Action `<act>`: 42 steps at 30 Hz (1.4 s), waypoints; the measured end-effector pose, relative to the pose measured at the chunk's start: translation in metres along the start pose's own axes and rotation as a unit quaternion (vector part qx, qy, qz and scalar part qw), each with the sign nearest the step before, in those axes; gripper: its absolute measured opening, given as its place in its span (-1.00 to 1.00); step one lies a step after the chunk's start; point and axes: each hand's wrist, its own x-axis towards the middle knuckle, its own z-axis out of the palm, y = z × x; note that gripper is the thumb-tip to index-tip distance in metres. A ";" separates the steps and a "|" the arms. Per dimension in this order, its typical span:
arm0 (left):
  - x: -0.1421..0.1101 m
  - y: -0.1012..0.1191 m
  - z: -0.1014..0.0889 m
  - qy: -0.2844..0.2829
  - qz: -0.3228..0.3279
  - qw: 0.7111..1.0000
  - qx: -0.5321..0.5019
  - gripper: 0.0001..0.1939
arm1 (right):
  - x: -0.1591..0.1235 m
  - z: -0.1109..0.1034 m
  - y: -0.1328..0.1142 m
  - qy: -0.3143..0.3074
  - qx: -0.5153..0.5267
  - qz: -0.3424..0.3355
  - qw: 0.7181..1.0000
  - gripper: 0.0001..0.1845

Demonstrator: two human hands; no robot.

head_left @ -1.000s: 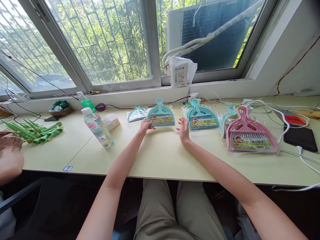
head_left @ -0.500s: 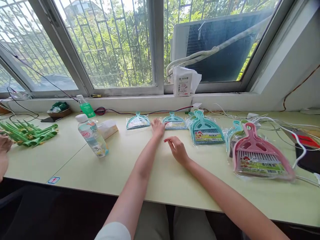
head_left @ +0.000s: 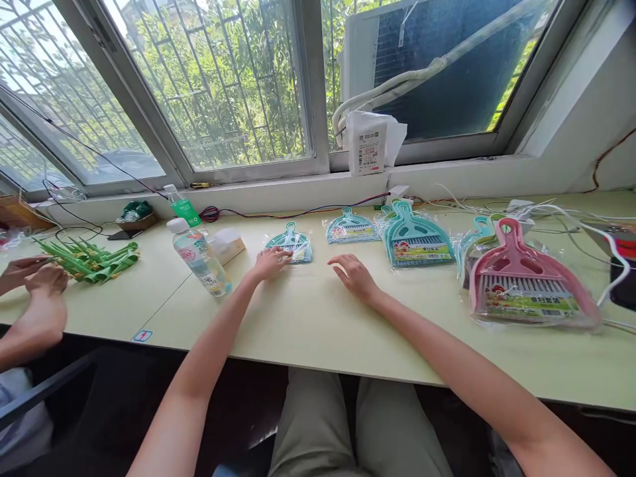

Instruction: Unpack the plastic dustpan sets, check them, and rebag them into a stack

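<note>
Bearings taken from my right grip [head_left: 354,273], low over the bench [head_left: 308,324], half open, fingers loosely bent, holding nothing. At 10 o'clock, a small teal dustpan set [head_left: 301,246] in clear wrap lay with my left grip [head_left: 271,262] over its near-left part, fingers partly spread; could not tell whether they had hold of it. Second teal set [head_left: 350,228] lay at 12; teal stack [head_left: 420,242] at 2; pink set [head_left: 531,271] at 3. Bottle [head_left: 201,260] stood at 9, green stems [head_left: 92,260] farther out, another person's hands [head_left: 47,278] beside them.
</note>
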 end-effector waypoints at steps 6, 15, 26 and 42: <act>-0.045 0.019 0.000 0.085 -0.071 0.984 -0.139 -0.37 | -0.006 0.010 0.008 -0.136 -0.050 0.043 0.988 -0.54; -0.004 0.023 -0.013 -0.090 -0.199 0.770 -0.599 -0.70 | 0.000 0.000 0.007 -0.096 0.126 0.110 0.981 -0.53; 0.015 0.102 0.015 0.031 -0.040 0.647 -0.761 -0.67 | 0.002 -0.024 -0.008 0.308 0.012 0.089 0.947 -0.59; -0.007 0.098 0.027 -0.099 0.022 0.699 -0.708 -0.51 | 0.005 -0.001 0.019 0.206 0.439 0.277 0.830 -0.56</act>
